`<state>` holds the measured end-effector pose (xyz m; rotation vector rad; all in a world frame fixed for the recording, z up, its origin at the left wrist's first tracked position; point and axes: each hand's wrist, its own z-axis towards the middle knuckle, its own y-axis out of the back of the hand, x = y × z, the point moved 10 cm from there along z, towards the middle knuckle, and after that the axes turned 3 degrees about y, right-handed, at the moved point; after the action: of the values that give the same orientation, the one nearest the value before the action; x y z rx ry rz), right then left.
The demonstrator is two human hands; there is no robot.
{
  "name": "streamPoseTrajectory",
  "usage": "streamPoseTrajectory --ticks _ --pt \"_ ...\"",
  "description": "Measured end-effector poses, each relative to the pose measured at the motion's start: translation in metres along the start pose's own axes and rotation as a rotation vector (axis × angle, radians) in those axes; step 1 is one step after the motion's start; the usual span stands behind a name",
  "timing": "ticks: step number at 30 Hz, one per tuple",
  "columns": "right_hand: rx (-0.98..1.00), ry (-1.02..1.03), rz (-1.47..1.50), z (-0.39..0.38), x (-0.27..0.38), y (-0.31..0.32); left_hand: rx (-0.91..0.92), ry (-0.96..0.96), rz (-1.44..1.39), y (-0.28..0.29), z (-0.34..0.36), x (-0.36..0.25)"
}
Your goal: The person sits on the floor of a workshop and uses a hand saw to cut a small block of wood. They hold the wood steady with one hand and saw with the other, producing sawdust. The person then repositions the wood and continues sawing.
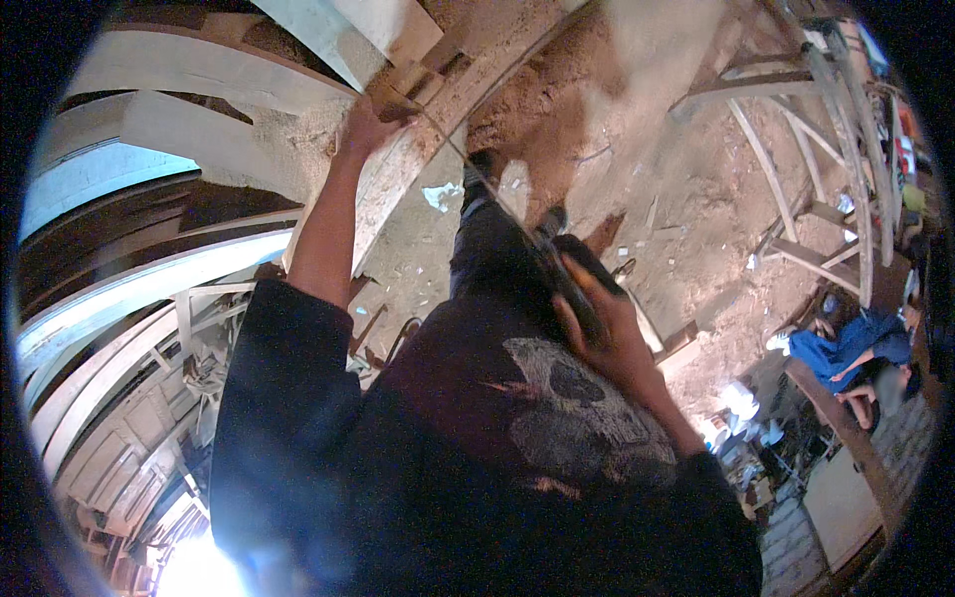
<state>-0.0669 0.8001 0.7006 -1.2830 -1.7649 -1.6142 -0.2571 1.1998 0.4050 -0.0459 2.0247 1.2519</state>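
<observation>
My right hand (607, 323) is wrapped round the dark handle of a handsaw (502, 204), in front of my torso. Its thin blade slants up and left to a small piece of wood (410, 82) at the edge of a wooden bench (383, 204). Beside the blade's far end, my left hand (370, 124) is closed on that piece of wood, holding it down against the bench. The exact spot where the blade meets the wood is too blurred to make out.
Long boards (189, 60) lie across the left, above several stacked frames (119, 458). Sandy ground (676, 239) with scraps and shavings spreads to the right. A wooden trestle frame (796, 149) stands at the far right; below it is a person in blue (856, 343).
</observation>
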Motion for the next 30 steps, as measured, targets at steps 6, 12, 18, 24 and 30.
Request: streamPoseTrajectory --ticks 6,12,18,24,30 --pt "0.141 -0.239 0.17 0.028 -0.012 -0.012 0.014 0.085 -0.084 0.008 -0.025 -0.031" --pt "0.121 -0.094 0.023 0.024 -0.002 -0.008 -0.096 -0.002 0.071 0.016 -0.022 -0.025" --pt "0.012 0.028 -0.023 -0.01 -0.015 0.004 0.032 0.138 0.019 0.032 -0.027 -0.045" --pt "0.148 -0.162 -0.007 0.022 -0.016 -0.009 -0.006 -0.017 0.017 0.005 -0.013 -0.026" --pt "0.102 -0.182 0.092 0.021 -0.019 -0.006 0.069 -0.005 -0.064 -0.013 -0.005 -0.023"
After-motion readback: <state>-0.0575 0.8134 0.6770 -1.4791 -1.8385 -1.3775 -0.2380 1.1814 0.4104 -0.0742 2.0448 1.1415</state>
